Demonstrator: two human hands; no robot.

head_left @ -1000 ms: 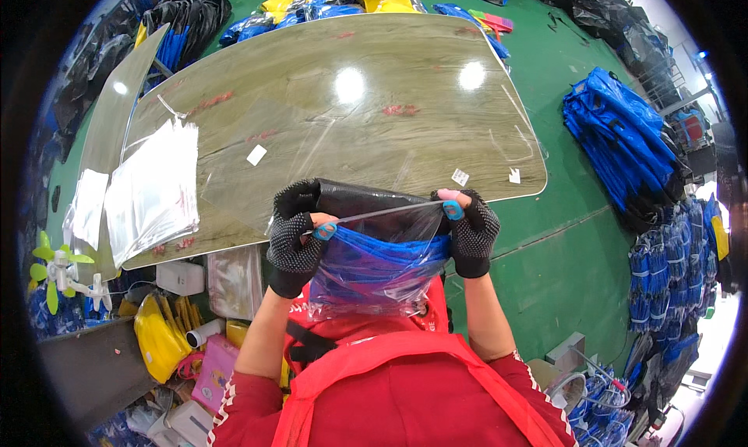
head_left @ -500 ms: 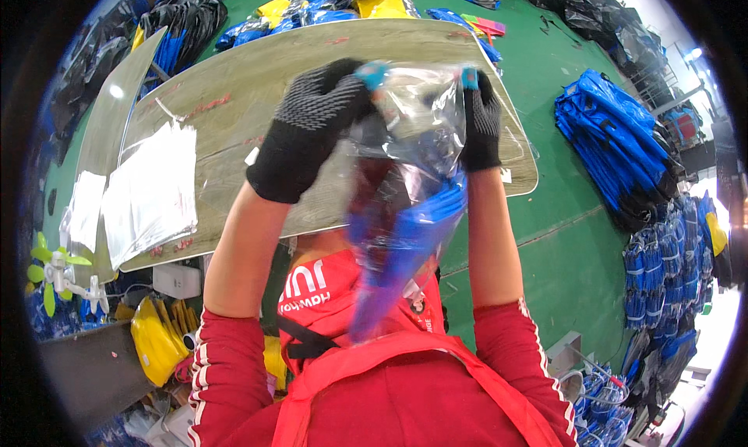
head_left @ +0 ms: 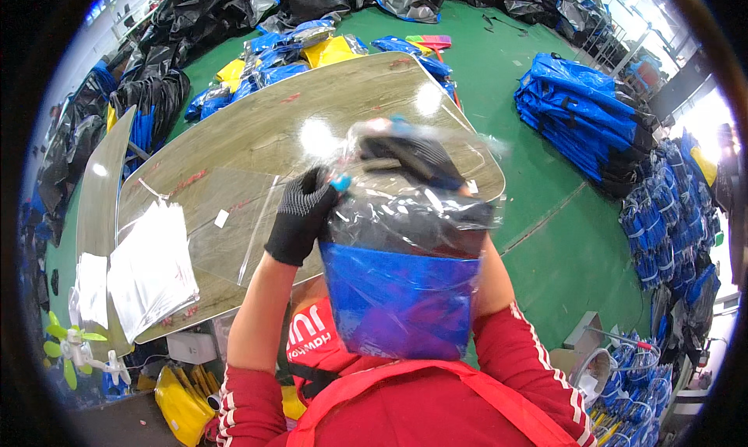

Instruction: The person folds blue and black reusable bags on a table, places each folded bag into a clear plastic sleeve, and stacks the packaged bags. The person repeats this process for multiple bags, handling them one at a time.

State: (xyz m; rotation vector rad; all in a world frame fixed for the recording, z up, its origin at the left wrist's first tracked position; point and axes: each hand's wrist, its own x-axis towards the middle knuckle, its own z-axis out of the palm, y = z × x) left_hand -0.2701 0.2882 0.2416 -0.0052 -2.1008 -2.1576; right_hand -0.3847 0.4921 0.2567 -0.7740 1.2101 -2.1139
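Note:
A clear plastic bag [head_left: 421,205] hangs before my chest with a folded blue-and-black fabric piece [head_left: 401,299] inside it. My left hand [head_left: 302,217], in a black glove with grey dots and a bare-looking teal fingertip, is closed on the bag's upper left edge. At the bag's top, my right hand [head_left: 417,160], gloved the same way, is partly behind the shiny film. Motion blurs its fingers, so its grip cannot be made out. The bag's upper edge is smeared too.
On the wood-patterned table [head_left: 257,127] lie a stack of white sheets [head_left: 156,268] and a clear flat sleeve [head_left: 241,229]. Blue and yellow packed bundles [head_left: 288,65] sit beyond it. A blue fabric pile [head_left: 580,120] is on the green floor. A small green-bladed fan [head_left: 72,346] stands at left.
The bag has swung to show its broad side with the blue fabric facing up. My left hand has moved lower, and my right hand has moved left and down across the bag's top.

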